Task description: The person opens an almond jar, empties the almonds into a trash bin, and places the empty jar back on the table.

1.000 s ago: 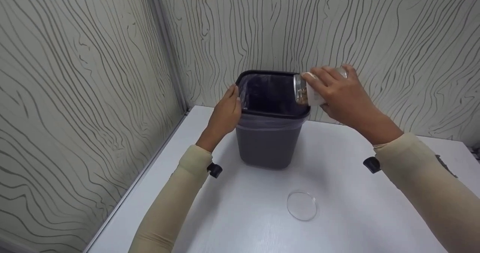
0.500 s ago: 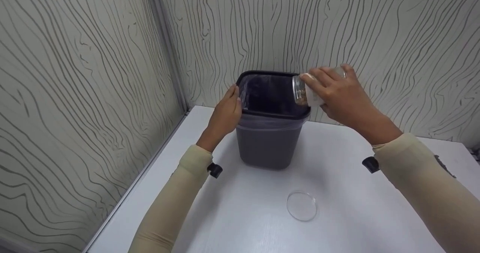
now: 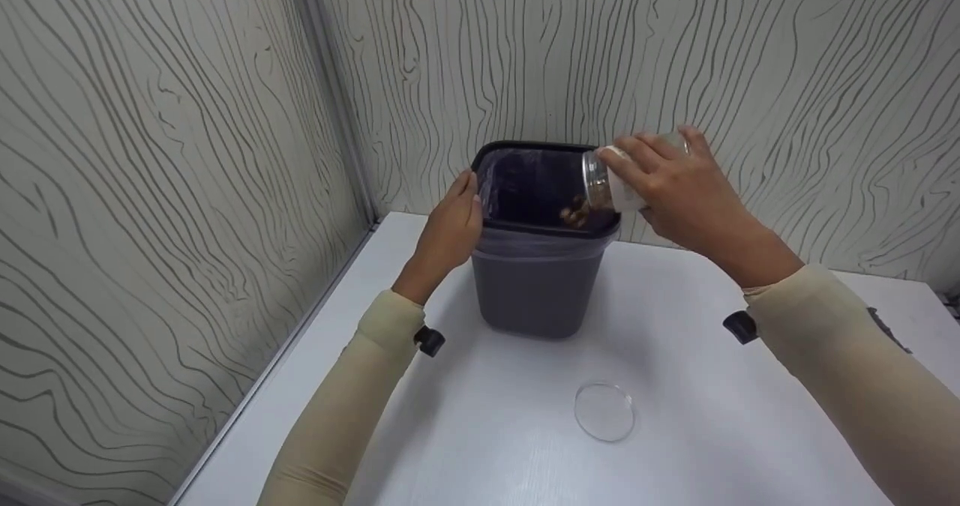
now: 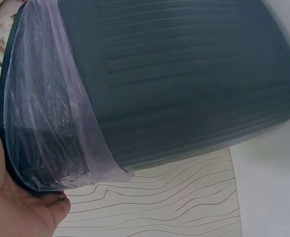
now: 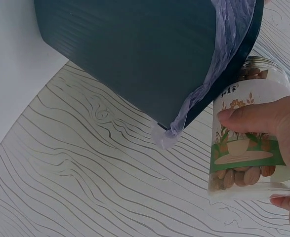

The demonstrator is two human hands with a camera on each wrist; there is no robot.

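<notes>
A dark grey trash bin [image 3: 536, 288] stands upright on the white table, with a translucent liner [image 4: 46, 103] folded over its rim. My left hand [image 3: 454, 225] holds the bin's rim on the left side. Over the right side of the rim, my right hand [image 3: 686, 191] grips a clear jar [image 5: 248, 148] tipped on its side, mouth towards the bin. Brown almonds [image 3: 576, 212] are tumbling from the mouth into the bin. More almonds [image 5: 251, 175] show inside the jar below its green and white label. The bin's bottom is hidden in shadow.
A clear round lid [image 3: 604, 412] lies on the white table [image 3: 487, 431] in front of the bin. Wood-grain patterned panels [image 3: 450, 56] rise behind the table and along its left side.
Almonds now pour out of the jar, where none were falling before. The jar's mouth has shifted very slightly left and the right hand with it. The left hand and bin have stayed still.
</notes>
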